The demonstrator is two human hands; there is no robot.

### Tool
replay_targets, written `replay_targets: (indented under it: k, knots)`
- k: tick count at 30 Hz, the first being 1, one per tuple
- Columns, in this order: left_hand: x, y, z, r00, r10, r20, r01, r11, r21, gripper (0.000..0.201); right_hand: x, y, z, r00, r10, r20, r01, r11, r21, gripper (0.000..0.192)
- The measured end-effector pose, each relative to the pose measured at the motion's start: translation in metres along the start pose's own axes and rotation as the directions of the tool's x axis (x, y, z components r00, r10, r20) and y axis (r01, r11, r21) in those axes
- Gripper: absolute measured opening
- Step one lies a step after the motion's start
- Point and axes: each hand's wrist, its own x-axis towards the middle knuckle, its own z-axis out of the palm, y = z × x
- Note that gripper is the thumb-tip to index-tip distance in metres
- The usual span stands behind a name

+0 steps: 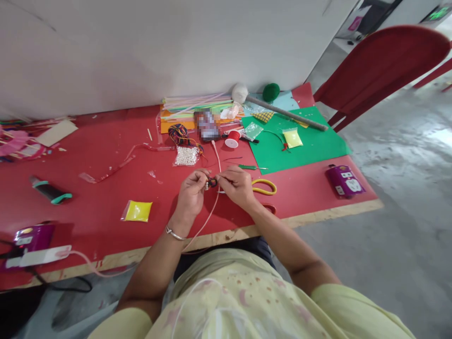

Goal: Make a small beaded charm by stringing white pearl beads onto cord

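Beadwork, a small dark knotted piece of multicoloured thread with pale beads, sits pinched between your two hands just above the red table top, near its front edge. Your left hand has its fingers curled in tight, thumb and fingertips closed on the left end of the piece. Your right hand is likewise closed, its fingertips nipping the right end, so the two hands nearly touch. Under your right hand lie yellow-handled scissors. Behind the hands rest a clear packet of white pearl beads, a bundle of multicoloured thread and a red spool. A green felt sheet lies to the right, a small yellow packet to the left.
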Motion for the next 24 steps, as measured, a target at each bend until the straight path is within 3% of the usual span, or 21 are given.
replay_targets:
  k: [5, 12, 17, 21, 24]
  knots:
    - [-0.002, -0.001, 0.003, 1.0, 0.004, 0.011, -0.003, 0.999, -0.044, 0.028, -0.003, 0.004, 0.0, 1.0, -0.004, -0.018, 0.002, 0.997, -0.082, 0.036]
    - [-0.002, -0.006, 0.003, 0.971, -0.238, -0.002, 0.238, 0.969, -0.061, 0.037, 0.004, 0.006, -0.003, 0.992, 0.053, 0.113, -0.057, 0.998, 0.035, 0.03]
    - [-0.002, -0.007, 0.002, 0.94, -0.339, 0.029, 0.34, 0.94, -0.027, 0.038, 0.007, 0.005, -0.005, 0.993, 0.101, 0.068, -0.102, 0.995, 0.011, 0.033]
    - [-0.005, -0.005, 0.002, 0.951, -0.309, -0.023, 0.309, 0.951, 0.013, 0.031, -0.004, 0.0, -0.028, 0.988, 0.127, 0.092, -0.118, 0.988, -0.094, 0.031]
    - [-0.006, -0.003, 0.0, 0.963, -0.269, -0.007, 0.269, 0.963, 0.027, 0.03, -0.026, -0.01, -0.064, 0.948, 0.164, 0.272, -0.046, 0.919, -0.392, 0.038]
